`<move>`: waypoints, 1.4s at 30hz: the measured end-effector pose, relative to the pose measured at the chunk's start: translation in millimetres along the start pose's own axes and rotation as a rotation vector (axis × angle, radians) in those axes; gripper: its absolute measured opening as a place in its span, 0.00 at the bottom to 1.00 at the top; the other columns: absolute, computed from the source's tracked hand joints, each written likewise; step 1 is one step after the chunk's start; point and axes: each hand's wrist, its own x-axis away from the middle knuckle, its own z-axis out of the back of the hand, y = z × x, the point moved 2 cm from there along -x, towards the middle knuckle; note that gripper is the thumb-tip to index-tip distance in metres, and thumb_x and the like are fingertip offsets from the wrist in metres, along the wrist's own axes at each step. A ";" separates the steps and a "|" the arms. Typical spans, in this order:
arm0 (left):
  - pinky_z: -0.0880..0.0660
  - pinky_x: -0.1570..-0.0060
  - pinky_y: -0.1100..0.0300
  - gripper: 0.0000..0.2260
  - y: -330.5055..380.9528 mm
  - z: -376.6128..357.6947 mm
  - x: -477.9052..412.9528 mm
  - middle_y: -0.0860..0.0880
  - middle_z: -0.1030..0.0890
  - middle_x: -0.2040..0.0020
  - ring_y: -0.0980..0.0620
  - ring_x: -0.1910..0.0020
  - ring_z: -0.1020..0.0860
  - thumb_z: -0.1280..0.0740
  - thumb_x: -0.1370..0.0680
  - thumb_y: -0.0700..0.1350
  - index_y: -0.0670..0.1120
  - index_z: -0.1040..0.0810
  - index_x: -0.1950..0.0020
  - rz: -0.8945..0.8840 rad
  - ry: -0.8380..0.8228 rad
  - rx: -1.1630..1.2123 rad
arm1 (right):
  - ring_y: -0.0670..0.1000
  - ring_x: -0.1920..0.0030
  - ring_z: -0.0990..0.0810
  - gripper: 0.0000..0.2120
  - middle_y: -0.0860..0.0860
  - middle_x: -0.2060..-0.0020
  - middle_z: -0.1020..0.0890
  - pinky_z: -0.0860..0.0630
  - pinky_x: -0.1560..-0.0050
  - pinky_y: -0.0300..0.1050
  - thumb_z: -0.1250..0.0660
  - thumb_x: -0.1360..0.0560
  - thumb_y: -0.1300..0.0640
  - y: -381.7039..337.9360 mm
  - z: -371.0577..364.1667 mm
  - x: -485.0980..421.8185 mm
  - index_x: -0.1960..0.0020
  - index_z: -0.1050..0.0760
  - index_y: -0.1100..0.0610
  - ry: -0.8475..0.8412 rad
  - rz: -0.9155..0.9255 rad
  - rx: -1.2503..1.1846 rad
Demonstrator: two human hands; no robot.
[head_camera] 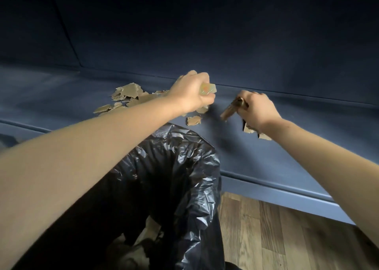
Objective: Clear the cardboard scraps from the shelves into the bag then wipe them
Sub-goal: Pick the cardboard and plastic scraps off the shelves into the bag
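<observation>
— Cardboard scraps first: where do they stand? Start close in.

— Nearest is the black bag (180, 187), mouth open just below the front edge of the blue shelf (266, 157), with pale pieces already lying at its bottom. Wooden floor (276, 228) shows to its right.

— And the hands?

— Both are over the shelf. The right hand (258, 109) is curled tight around a bunch of brown scraps (229, 110); one strip juts out past the thumb side and more bits poke out under the wrist. The left hand (192, 93) is also closed, gripping a pale piece (208, 88) that shows between its fingers. A loose scrap (193, 120) lies just in front of it.

— So which step is this?

— Gathering, I'd say; wiping hasn't begun, and no cloth is in view.

— What's left farther back?

— A scattered pile (127, 96) lies beyond the left forearm, toward the shelf's rear wall, well apart from the right hand.

— Next move?

— Probably carrying both handfuls back over the bag's mouth and letting go, keeping fists closed until they're above it so nothing drops on the floor.
</observation>
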 end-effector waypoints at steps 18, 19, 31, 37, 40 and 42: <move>0.33 0.59 0.71 0.14 -53.3 109.8 164.7 0.56 0.29 0.58 0.61 0.59 0.29 0.37 0.35 0.60 0.50 0.27 0.60 0.020 -0.129 -0.077 | 0.43 0.67 0.29 0.14 0.46 0.72 0.27 0.34 0.66 0.36 0.34 0.29 0.61 -198.5 26.8 87.4 0.64 0.33 0.43 -0.367 0.623 -0.354; 0.33 0.55 0.69 0.17 -56.3 107.3 172.6 0.55 0.27 0.56 0.59 0.57 0.29 0.38 0.34 0.61 0.50 0.26 0.57 0.023 -0.164 -0.082 | 0.42 0.67 0.28 0.12 0.44 0.72 0.27 0.34 0.66 0.36 0.35 0.29 0.59 -201.8 22.0 92.2 0.64 0.32 0.43 -0.405 0.622 -0.323; 0.37 0.60 0.67 0.08 -95.3 68.7 227.2 0.55 0.32 0.66 0.57 0.56 0.34 0.36 0.30 0.54 0.51 0.31 0.65 0.070 -0.397 -0.074 | 0.47 0.62 0.25 0.06 0.48 0.67 0.24 0.27 0.60 0.43 0.41 0.37 0.47 -226.8 -34.4 125.9 0.63 0.29 0.47 -0.692 0.659 -0.165; 0.36 0.56 0.57 0.18 -102.8 48.7 233.0 0.53 0.38 0.56 0.52 0.53 0.39 0.32 0.34 0.61 0.53 0.36 0.57 0.112 -0.432 -0.243 | 0.44 0.56 0.26 0.14 0.45 0.63 0.24 0.27 0.51 0.44 0.40 0.39 0.40 -225.8 -50.6 127.1 0.58 0.27 0.44 -0.799 0.627 -0.083; 0.34 0.58 0.57 0.22 -102.9 47.6 233.5 0.52 0.37 0.53 0.52 0.52 0.37 0.32 0.34 0.61 0.51 0.37 0.52 0.144 -0.488 -0.251 | 0.39 0.62 0.23 0.18 0.43 0.64 0.20 0.27 0.57 0.35 0.39 0.40 0.37 -224.2 -52.8 128.0 0.52 0.28 0.41 -0.902 0.595 -0.051; 0.31 0.59 0.59 0.21 -103.1 49.0 233.5 0.52 0.36 0.53 0.51 0.53 0.34 0.31 0.33 0.59 0.51 0.38 0.51 0.173 -0.534 -0.196 | 0.37 0.61 0.24 0.19 0.38 0.61 0.21 0.30 0.57 0.31 0.40 0.39 0.36 -222.1 -54.6 128.8 0.50 0.30 0.39 -0.926 0.594 -0.018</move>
